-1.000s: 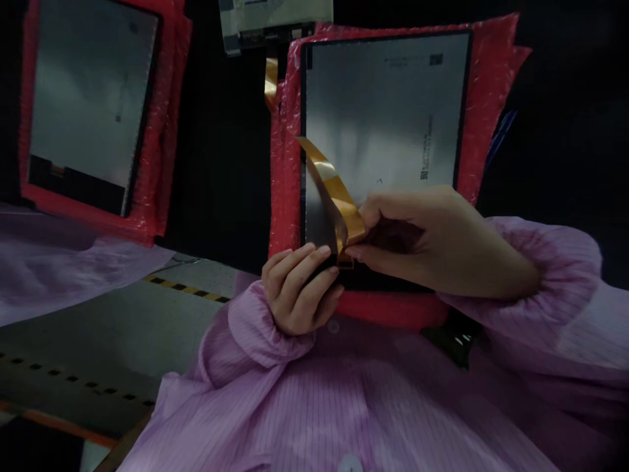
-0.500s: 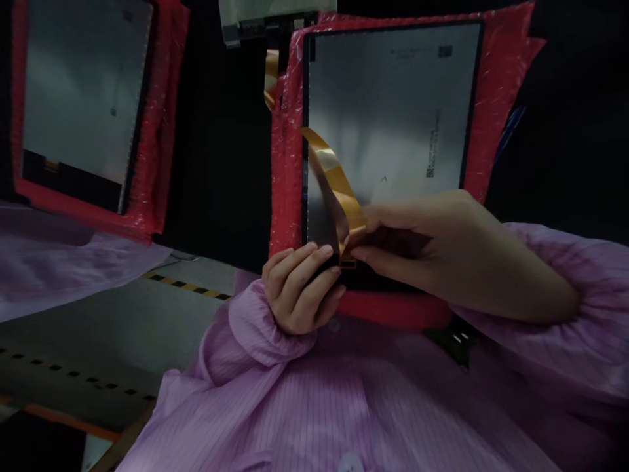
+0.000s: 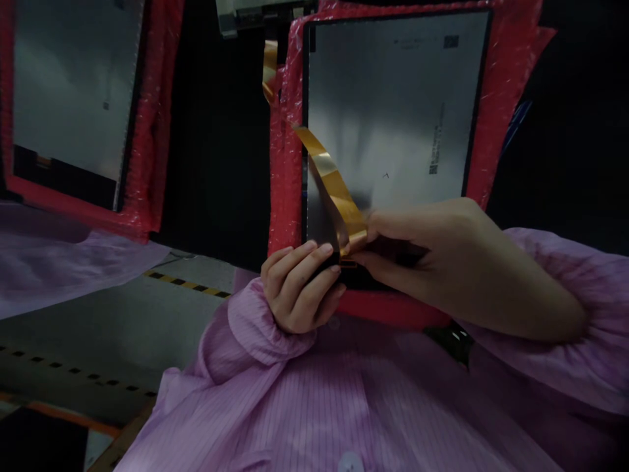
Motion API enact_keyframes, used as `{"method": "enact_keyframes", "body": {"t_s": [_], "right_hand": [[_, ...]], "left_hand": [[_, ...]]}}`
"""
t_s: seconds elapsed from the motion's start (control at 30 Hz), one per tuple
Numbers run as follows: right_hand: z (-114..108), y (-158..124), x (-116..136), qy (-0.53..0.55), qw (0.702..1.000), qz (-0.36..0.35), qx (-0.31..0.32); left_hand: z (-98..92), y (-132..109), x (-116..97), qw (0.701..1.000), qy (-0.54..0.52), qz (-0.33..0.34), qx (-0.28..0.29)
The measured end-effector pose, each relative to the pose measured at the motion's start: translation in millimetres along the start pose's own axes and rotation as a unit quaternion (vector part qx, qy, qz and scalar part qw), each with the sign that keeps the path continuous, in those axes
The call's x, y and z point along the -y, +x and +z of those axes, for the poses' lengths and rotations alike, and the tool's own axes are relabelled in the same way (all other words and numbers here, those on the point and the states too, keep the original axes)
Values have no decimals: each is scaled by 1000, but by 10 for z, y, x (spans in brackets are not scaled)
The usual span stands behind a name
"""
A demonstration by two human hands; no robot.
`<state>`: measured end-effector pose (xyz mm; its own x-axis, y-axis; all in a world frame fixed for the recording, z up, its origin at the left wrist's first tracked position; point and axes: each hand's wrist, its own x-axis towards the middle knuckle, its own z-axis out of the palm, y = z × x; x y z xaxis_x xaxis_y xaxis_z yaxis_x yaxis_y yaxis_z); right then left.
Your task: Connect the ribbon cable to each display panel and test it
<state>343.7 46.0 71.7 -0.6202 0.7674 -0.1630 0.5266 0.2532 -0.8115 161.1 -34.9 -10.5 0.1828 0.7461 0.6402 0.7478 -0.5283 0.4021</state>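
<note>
Mid-frame, the right hand [image 3: 462,255] is pinching the ribbon [image 3: 339,193] near its lower bend, the long axis running toward upper left from the grip. The left hand [image 3: 299,288], just beside, is covering the lower left corner of the panel [image 3: 393,118], its hold unclear; red wrap [image 3: 285,183] is lying beneath.

light: dim | flat matte-black worktop [image 3: 216,164] | smooth grey floor [image 3: 152,341], lower left | yellow-and-black striped tape [image 3: 187,284] near worktop | narrow orange strip [image 3: 73,419] in lower-left corner
</note>
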Motion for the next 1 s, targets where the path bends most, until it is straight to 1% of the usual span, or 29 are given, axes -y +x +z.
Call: {"method": "enact_keyframes", "body": {"t_s": [0.1,0.33,0.5,0.7,0.9,1.0], "right_hand": [[14,-18,25,3,1000,22,-5],[6,-29,57,5,1000,29,-1],[16,-29,69,-2,999,34,-20],[7,-11,64,0,1000,15,-4],[23,-12,62,-12,1000,-8,-16],[30,-13,42,-14,1000,-14,-12]], "left_hand": [[1,3,-4,1000,-1,-2,0],[0,-5,-4,1000,11,5,0],[5,-6,0,1000,13,8,-3],[6,13,-14,1000,19,12,-2],[-5,17,-20,999,24,41,10],[-14,23,-23,999,27,41,17]]}}
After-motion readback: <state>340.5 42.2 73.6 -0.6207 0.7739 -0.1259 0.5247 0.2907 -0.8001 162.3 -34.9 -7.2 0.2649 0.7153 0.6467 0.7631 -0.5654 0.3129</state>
